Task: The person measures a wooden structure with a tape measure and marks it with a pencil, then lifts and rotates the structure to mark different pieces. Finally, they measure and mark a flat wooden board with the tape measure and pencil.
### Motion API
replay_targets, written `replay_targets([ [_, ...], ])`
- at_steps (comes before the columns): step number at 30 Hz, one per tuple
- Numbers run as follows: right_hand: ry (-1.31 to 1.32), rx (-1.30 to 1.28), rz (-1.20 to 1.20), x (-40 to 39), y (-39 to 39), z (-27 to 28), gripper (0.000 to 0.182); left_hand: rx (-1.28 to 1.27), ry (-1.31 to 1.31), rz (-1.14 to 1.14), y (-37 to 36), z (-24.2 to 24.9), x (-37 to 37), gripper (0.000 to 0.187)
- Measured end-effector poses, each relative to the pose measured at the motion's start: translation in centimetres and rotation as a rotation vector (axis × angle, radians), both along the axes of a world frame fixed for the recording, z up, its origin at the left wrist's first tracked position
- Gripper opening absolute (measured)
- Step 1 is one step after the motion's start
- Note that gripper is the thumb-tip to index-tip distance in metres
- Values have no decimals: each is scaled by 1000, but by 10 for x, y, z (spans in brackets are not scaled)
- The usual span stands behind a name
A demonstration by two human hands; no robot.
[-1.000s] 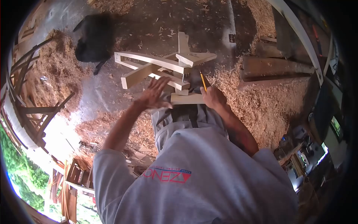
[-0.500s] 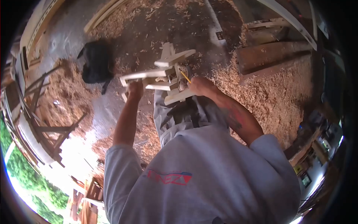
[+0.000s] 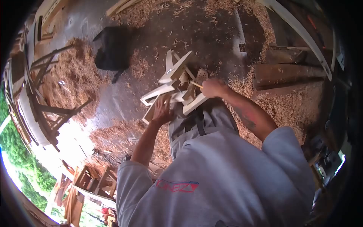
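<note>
A pale wooden frame (image 3: 162,90) of several angled pieces lies in front of my knees, over my lower legs and feet. My left hand (image 3: 162,110) is closed around one of its lower bars on the left side. In my right hand (image 3: 214,88) I pinch a thin yellow pencil (image 3: 196,84), its point turned left toward the middle of the frame. The tip's exact contact with the wood is too small to make out. Perforated shoes (image 3: 202,74) show behind the frame, partly covered by it.
Wood shavings (image 3: 281,113) cover much of the dark floor. A black object (image 3: 113,49) sits ahead on the left. A brown plank (image 3: 289,75) lies at the right, near a long curved pale strip (image 3: 302,32). Wooden pieces (image 3: 56,109) are stacked at the left.
The wooden frame has turned, its far arms now slanting up to the right. My left hand has shifted its hold to a lower bar. The pencil stays in my right hand.
</note>
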State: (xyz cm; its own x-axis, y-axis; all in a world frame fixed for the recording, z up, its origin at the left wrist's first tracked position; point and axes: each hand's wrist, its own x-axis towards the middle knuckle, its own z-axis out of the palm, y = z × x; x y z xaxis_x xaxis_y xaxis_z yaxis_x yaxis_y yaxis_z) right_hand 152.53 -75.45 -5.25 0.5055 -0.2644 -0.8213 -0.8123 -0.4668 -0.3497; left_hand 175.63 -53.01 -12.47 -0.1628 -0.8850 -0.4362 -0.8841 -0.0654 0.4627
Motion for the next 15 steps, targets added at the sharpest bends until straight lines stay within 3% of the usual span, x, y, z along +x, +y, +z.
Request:
replay_targets([
  [2, 45, 20, 1, 2, -4, -1, 38, -132, 185, -75, -8, 7, -15, 73],
  [6, 98, -34, 11, 8, -12, 0, 39, -320, 260, 62, -28, 13, -30, 70],
  [7, 115, -43, -7, 8, -9, 1, 40, -309, 274, 72, -29, 5, -30, 70],
  [10, 62, -93, -10, -5, 0, -15, 42, 17, 374, -19, -44, -6, -23, 93],
  [11, 17, -145, -18, -9, 4, -20, 42, 17, 382, -23, -41, -7, -18, 93],
  [13, 28, -145, -15, -8, 3, -18, 42, -8, 341, -138, -46, 1, -4, 111],
  [14, 36, -137, -10, -7, 2, -17, 42, 199, 305, -125, -53, 10, 4, 109],
  [15, 34, -145, -13, -7, -1, -15, 42, 76, 253, -174, -56, 5, 13, 102],
])
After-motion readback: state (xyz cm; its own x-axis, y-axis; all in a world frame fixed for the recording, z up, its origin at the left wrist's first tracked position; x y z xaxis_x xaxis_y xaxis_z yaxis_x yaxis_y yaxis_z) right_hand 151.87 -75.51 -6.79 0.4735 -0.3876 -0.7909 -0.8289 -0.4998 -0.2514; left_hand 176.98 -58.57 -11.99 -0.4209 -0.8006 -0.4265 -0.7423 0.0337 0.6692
